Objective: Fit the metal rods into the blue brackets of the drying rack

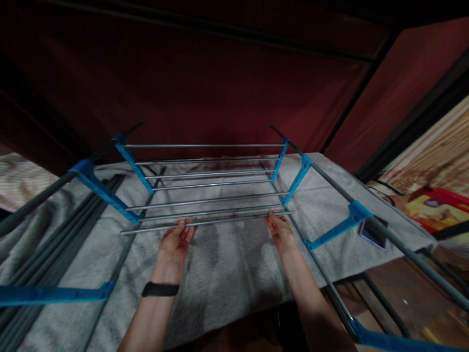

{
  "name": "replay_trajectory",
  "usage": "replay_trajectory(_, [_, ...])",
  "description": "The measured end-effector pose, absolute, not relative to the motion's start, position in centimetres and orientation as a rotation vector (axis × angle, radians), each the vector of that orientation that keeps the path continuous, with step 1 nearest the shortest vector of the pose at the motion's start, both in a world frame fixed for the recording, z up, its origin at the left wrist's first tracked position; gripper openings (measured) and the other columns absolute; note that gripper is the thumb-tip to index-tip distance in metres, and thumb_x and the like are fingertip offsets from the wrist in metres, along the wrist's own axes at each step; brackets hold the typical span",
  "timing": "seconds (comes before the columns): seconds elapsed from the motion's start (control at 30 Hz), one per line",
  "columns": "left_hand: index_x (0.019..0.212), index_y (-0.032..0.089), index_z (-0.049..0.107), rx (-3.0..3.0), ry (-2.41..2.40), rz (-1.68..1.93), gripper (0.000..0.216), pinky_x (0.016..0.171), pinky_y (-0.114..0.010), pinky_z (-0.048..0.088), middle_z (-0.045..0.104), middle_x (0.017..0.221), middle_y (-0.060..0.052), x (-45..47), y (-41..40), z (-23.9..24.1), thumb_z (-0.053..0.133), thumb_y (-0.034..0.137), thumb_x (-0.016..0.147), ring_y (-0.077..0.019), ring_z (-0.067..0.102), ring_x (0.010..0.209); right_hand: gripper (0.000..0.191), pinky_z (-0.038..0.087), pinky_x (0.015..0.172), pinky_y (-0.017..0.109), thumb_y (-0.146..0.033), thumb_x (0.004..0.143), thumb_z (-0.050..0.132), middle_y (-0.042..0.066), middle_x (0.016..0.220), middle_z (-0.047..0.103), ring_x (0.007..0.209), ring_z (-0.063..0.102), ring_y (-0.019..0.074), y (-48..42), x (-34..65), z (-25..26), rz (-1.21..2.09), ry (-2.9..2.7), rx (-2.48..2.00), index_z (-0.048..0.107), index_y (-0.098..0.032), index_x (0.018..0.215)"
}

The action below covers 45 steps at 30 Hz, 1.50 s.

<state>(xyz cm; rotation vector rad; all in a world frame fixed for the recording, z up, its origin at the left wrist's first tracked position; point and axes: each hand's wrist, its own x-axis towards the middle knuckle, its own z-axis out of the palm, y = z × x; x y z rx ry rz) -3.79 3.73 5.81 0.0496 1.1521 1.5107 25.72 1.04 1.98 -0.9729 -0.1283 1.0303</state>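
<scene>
A thin grey metal rod (230, 220) lies level across the front of a part-built rack, above a grey cloth. My left hand (176, 238), with a black band on its wrist, pinches the rod left of its middle. Toward the rod's right end, my right hand (280, 231) grips it between thumb and fingers. Both rod ends look free of the blue plastic brackets. Beyond it, several crossbars (216, 199) run between a left bracket (106, 193) and a right bracket (296, 181), and between another pair farther back.
Nearer brackets stand at right (335, 231) and lower left (54, 295) on long side poles. A bundle of loose rods (69, 249) rests at left on the grey cloth (227, 274). A phone (373, 233) and a red-yellow package (436, 208) lie right. A dark red panel (220, 88) rises behind.
</scene>
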Motion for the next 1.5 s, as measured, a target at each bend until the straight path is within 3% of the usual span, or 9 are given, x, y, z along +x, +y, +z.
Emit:
replay_trajectory(0.27, [0.076, 0.015, 0.063, 0.077, 1.14, 1.45, 0.027, 0.073, -0.022, 0.059, 0.07, 0.073, -0.002, -3.5, 3.8, 6.0, 0.052, -0.007, 0.089, -0.0109, 0.07, 0.067, 0.028, 0.061, 0.066, 0.019, -0.006, 0.059, 0.083, -0.005, 0.071, 0.073, 0.064, 0.069, 0.0092, 0.6, 26.6, 2.0, 1.07, -0.089, -1.016, 0.066, -0.021, 0.075])
replay_trajectory(0.53, [0.083, 0.017, 0.057, 0.05, 1.152, 1.426, 0.03, 0.071, -0.025, 0.058, 0.073, 0.082, -0.005, -3.0, 4.1, 6.8, 0.045, -0.01, 0.089, -0.0136, 0.073, 0.072, 0.016, 0.065, 0.068, 0.026, -0.01, 0.079, 0.073, -0.002, 0.069, 0.072, 0.061, 0.07, 0.0115, 0.6, 27.8, 1.6, 1.093, -0.04, -1.035, 0.063, -0.021, 0.074])
replay_trajectory(0.87, [0.077, 0.017, 0.055, -0.069, 1.159, 1.533, 0.029, 0.064, -0.021, 0.056, 0.064, 0.07, 0.001, -3.5, 3.9, 6.7, 0.048, -0.008, 0.089, -0.0098, 0.066, 0.059, 0.023, 0.066, 0.071, 0.028, 0.003, 0.085, 0.056, 0.0, 0.073, 0.071, 0.069, 0.073, 0.0124, 0.4, 28.5, 0.8, 1.157, -0.033, -1.048, 0.061, -0.019, 0.08])
replay_trajectory(1.17, [0.073, 0.017, 0.055, -0.106, 1.169, 1.71, 0.023, 0.051, -0.015, 0.046, 0.056, 0.064, 0.005, -4.3, 3.6, 5.8, 0.067, 0.003, 0.088, -0.0053, 0.053, 0.049, 0.025, 0.066, 0.075, 0.025, 0.002, 0.084, 0.052, 0.002, 0.085, 0.072, 0.077, 0.073, 0.0117, 0.6, 30.6, 0.4, 1.192, -0.052, -1.18, 0.066, -0.018, 0.087])
replay_trajectory(1.3, [0.079, 0.016, 0.058, -0.091, 1.138, 1.767, 0.022, 0.054, -0.014, 0.047, 0.062, 0.069, 0.003, -4.3, 3.6, 5.8, 0.061, -0.003, 0.087, -0.0049, 0.058, 0.054, 0.021, 0.065, 0.077, 0.023, 0.0, 0.084, 0.054, 0.002, 0.088, 0.072, 0.075, 0.073, 0.0111, 0.7, 31.1, 0.5, 1.207, -0.037, -1.245, 0.066, -0.018, 0.086])
replay_trajectory(1.5, [0.083, 0.019, 0.055, -0.058, 1.119, 1.822, 0.024, 0.059, -0.016, 0.05, 0.068, 0.077, 0.001, -4.4, 3.4, 5.9, 0.059, -0.005, 0.085, -0.0072, 0.065, 0.062, 0.019, 0.065, 0.069, 0.023, 0.0, 0.085, 0.059, -0.004, 0.076, 0.067, 0.065, 0.07, 0.009, 0.5, 31.6, 0.0, 1.16, 0.044, -1.264, 0.062, -0.018, 0.08])
